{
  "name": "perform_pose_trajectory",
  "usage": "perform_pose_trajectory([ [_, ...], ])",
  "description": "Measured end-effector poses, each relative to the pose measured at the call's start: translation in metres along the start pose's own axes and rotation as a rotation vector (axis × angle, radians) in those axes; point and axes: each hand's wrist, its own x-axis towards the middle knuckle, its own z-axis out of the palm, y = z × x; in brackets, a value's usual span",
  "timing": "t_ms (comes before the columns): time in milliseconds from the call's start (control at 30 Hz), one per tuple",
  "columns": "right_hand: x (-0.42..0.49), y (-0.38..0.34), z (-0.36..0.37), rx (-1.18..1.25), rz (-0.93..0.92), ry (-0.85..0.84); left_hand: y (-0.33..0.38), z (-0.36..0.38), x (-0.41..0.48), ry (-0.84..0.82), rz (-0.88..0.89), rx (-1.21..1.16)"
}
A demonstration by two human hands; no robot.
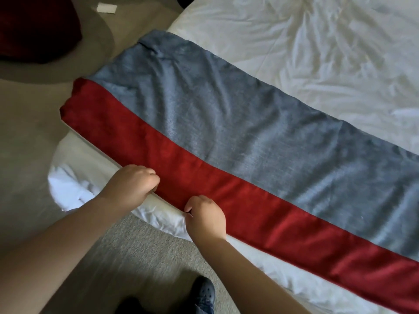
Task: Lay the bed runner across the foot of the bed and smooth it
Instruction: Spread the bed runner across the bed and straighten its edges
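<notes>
At lower centre, the left hand (133, 185) and right hand (207, 219) pinched the red near edge of the bed runner (226, 137), already lying from upper left to lower right across the bed (317, 53). This looked like edge-straightening; next, probably flat palms over the grey ripples.

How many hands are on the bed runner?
2. The left hand grips the red near edge of the bed runner; the right hand grips the same edge beside it.
</notes>
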Motion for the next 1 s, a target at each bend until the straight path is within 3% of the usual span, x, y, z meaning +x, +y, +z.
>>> perform_pose_trajectory([
  [300,0.018,-0.027,-0.003,0.011,-0.073,0.044,-0.034,-0.006,-0.009,0.091,0.135,-0.028],
  [400,0.029,-0.047,0.003,-0.031,-0.097,0.017,-0.058,-0.016,-0.005,0.053,0.175,0.038],
  [633,0.030,-0.065,0.021,-0.148,0.048,0.049,-0.080,-0.019,-0.007,0.013,0.130,0.073],
  [867,0.043,-0.090,0.020,-0.263,-0.067,0.068,-0.099,-0.030,-0.013,0.001,0.306,0.130],
  [1000,0.068,-0.132,0.031,-0.242,-0.128,0.086,-0.146,-0.037,-0.011,0.091,0.266,0.210],
])
